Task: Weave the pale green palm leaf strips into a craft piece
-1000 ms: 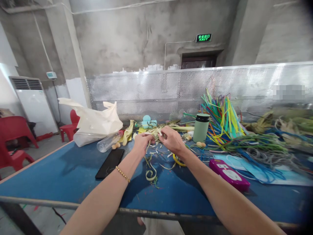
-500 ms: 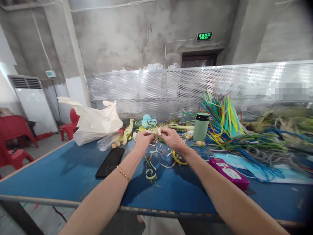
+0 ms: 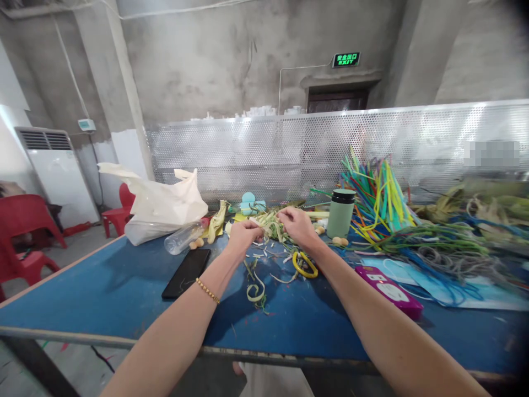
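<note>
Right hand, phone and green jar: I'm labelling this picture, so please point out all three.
Right hand (image 3: 303, 226): head view, on the back of the hand.
Phone (image 3: 185, 274): head view, on its dark upper face.
Green jar (image 3: 341, 218): head view, on its side.

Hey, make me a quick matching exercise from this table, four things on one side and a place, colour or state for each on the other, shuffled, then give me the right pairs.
Things:
1. Pale strips
2. Bracelet
3. Phone
4. Jar

Descriptions:
A. Upright, mostly green
B. Lying flat, black
C. Between the left hand and the right hand
D. Beaded, gold-coloured

Right pairs: 1-C, 2-D, 3-B, 4-A
</note>
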### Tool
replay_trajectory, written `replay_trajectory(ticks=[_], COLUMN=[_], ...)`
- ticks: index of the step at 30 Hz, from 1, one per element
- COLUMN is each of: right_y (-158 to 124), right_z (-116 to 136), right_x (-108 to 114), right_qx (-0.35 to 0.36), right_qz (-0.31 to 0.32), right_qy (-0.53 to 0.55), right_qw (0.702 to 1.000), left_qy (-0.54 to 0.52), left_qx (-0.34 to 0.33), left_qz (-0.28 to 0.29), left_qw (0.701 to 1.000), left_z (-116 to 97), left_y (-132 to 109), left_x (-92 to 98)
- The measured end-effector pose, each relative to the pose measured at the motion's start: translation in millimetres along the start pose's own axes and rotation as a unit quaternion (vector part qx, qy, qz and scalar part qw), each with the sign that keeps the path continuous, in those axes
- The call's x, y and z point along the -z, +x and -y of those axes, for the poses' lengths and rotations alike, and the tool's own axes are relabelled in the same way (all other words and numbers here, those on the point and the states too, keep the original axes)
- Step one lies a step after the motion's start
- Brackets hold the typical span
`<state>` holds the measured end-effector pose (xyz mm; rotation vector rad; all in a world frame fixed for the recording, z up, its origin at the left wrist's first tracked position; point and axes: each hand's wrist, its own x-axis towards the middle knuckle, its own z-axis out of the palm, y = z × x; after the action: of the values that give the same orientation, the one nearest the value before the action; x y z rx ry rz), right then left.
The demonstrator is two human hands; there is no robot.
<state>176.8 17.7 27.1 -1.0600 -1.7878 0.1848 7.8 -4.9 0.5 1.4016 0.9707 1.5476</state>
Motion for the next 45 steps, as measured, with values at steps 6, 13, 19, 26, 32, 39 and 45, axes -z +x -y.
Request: replay_trajectory(ticks=[6,13,19,26,32,39,45], right_y=[-3,-5,-7,-9,-4,-1,-11], right_z=[8,3,10,12,3,-1,12], right_x=[3,-6,-3,-4,-5,1,-2], right_qx=[0.142,0.046,-0.006,-0.018,-0.017,-0.091,-0.081], right_qz=[0.103,0.150,0.120,0.090,0.083,0.085,0.139], right_qy=[-0.010,0.140,0.201,0.217,0.173,0.118,0.125], right_qw=[0.984,0.978,0.972,0.972,0.981,0.985,0.979], left_qy=[0.080,0.079,0.084,0.090,0.049,-0.056,-0.037], left_qx=[0.009,0.022,0.004,0.011,0.022,0.051,0.033], left_qz=[0.070,0.121,0.164,0.199,0.162,0.054,0.069], left_qw=[0.994,0.989,0.983,0.976,0.985,0.996,0.996], left_z=[6,2,-1,3,3,5,7], left_y=[-3,-9,-13,-16,-14,-3,-2], left_x=[-3.6,-5.2,-7.4,-10.3,-10.3,-4.3,-3.3])
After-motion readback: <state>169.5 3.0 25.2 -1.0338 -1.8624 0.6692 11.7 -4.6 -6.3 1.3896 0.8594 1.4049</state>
